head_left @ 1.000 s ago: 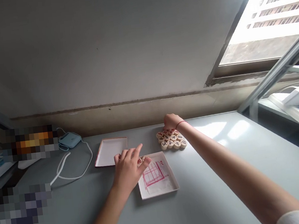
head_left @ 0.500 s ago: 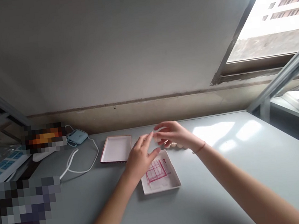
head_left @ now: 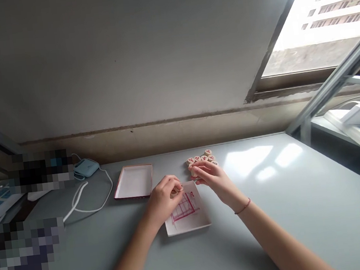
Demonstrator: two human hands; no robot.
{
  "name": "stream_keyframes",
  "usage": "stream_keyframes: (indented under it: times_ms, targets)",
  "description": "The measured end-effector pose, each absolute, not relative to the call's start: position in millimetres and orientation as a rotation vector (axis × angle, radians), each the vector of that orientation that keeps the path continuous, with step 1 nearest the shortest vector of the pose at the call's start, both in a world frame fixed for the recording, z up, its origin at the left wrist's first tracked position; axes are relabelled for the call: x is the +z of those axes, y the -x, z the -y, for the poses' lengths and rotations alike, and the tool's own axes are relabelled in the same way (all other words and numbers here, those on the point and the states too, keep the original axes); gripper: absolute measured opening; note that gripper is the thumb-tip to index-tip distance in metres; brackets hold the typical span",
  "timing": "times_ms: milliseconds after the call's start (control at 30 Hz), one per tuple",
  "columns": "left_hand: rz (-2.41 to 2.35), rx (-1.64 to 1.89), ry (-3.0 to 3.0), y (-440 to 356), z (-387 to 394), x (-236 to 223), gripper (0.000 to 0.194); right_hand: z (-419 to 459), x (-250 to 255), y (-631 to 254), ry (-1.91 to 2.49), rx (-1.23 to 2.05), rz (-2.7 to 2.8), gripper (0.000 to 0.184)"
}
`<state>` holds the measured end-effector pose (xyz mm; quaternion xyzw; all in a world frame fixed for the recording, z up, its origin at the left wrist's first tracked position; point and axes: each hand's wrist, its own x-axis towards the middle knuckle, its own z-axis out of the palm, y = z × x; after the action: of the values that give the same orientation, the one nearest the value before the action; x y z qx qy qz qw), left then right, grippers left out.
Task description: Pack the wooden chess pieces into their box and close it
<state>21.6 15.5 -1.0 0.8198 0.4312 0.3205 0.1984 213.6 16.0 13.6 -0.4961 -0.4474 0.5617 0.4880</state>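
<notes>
A shallow white tray with a red-lined paper in it lies on the grey table. My left hand is curled over the tray's far left corner, fingertips pinched on a round wooden piece. My right hand hovers at the tray's far right corner, fingers closed round a wooden piece. Behind it lies a cluster of round wooden chess pieces with red and black characters. A second empty white tray with a red rim sits to the left.
A blue device with white cables lies at the back left by the wall. A window and metal frame stand to the right. The grey table runs on to the right under sunlight patches.
My right hand left the pile of pieces and came back to the tray holding a piece. My left hand lifted, then curled into a pinch at the tray's far left corner.
</notes>
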Motion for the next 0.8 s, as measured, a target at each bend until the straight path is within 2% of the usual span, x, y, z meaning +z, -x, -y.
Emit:
stream_keyframes:
  times_ms: [267,533,800]
  targets:
    - [-1.27,0.587,-2.576,-27.5,-14.0,-5.2,0.007,-10.7,12.8,-212.8,1.284,1.227,1.388,0.026]
    - [-1.317,0.552,-2.601,-21.8,-13.5,-3.1,0.008,-1.7,6.4,-205.4,1.288,0.771,1.878,0.021]
    - [-1.349,0.552,-2.632,-20.6,-14.6,-3.4,0.009,-1.8,3.7,-203.3,1.342,0.572,2.018,0.011]
